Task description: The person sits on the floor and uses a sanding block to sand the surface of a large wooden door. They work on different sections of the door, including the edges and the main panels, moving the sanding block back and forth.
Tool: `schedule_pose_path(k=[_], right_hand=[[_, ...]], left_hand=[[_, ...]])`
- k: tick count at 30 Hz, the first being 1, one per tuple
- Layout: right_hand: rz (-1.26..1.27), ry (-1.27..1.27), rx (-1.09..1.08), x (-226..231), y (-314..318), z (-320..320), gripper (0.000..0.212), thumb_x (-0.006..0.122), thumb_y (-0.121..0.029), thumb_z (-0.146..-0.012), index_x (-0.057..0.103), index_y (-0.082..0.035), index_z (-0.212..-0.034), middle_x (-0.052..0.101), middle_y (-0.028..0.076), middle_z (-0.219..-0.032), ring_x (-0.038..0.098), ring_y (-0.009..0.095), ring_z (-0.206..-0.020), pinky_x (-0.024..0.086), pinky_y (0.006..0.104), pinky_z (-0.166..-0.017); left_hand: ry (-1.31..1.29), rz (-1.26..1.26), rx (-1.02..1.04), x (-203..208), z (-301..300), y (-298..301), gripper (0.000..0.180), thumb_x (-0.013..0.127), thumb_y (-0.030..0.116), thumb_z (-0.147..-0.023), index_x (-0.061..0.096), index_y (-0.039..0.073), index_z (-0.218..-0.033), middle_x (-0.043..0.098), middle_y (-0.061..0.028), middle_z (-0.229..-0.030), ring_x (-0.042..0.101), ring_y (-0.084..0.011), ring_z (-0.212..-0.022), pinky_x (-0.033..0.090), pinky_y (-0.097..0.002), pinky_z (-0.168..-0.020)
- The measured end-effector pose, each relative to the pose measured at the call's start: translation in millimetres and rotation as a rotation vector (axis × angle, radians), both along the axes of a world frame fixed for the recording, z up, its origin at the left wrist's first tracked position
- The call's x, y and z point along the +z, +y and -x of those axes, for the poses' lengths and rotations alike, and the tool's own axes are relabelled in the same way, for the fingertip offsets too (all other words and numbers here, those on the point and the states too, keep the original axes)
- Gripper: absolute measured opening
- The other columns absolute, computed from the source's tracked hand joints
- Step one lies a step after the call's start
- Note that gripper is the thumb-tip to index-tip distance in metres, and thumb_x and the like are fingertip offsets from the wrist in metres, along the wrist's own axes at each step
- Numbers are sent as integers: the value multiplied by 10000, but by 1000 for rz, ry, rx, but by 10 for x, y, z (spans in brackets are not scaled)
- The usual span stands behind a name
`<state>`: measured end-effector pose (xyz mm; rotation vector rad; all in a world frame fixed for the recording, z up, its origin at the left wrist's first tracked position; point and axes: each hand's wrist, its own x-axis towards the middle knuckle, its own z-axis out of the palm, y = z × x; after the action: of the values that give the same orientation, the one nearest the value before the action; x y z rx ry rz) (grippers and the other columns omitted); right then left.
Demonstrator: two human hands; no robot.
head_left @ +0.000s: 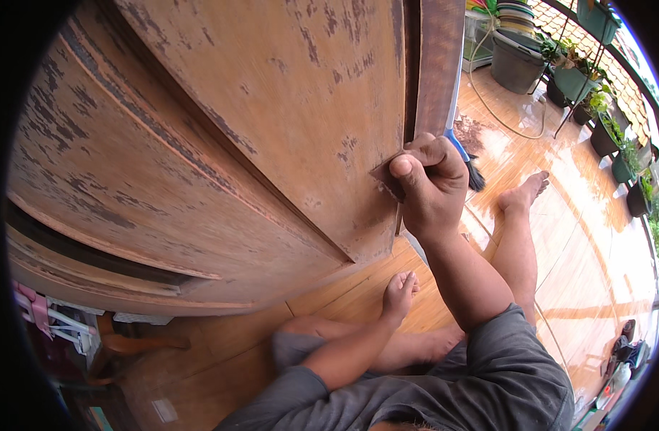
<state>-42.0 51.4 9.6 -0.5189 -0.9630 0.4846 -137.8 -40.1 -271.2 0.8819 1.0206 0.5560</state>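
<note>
A large wooden door [301,108] with worn, patchy brown finish fills the upper left. At its right-hand edge my right hand [437,187] is closed, thumb and bent fingers pinching a small flat brown piece [388,177]. That piece presses against the door's face, and pale crumbs show along its edge; whether it is a blade or folded sandpaper I cannot tell. Lower down, my left hand [400,293] is curled into a loose fist above the tiled floor, apart from the door. Nothing shows in its fingers.
Behind my right hand stands a blue-edged broom [473,169] with dark bristles. Brown dust [467,135] lies on the tiles near it. A grey bucket [518,63], a hose [498,115] and several potted plants [606,133] line the far right. My bare legs [516,251] stretch across the floor.
</note>
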Motion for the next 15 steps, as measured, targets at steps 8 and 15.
schedule_pose_path(k=[8, 15], right_hand=[[55, -14, -18, 336, 44, -65, 295, 814, -179, -919, 573, -59, -801, 758, 58, -807, 658, 58, -741, 514, 217, -642], [59, -62, -41, 418, 14, -41, 286, 800, -157, -928, 568, -56, -795, 763, 89, -791, 707, 91, -744, 563, 234, -651]], left_hand=[[50, 7, 40, -34, 25, 18, 322, 560, 312, -1077, 605, 5, -1162, 644, -26, -924, 609, -113, -825, 492, -258, -726], [43, -12, -6, -83, 23, -6, 361, 581, 334, -1067, 610, -6, -1183, 660, -48, -962, 618, -132, -846, 507, -272, -762]])
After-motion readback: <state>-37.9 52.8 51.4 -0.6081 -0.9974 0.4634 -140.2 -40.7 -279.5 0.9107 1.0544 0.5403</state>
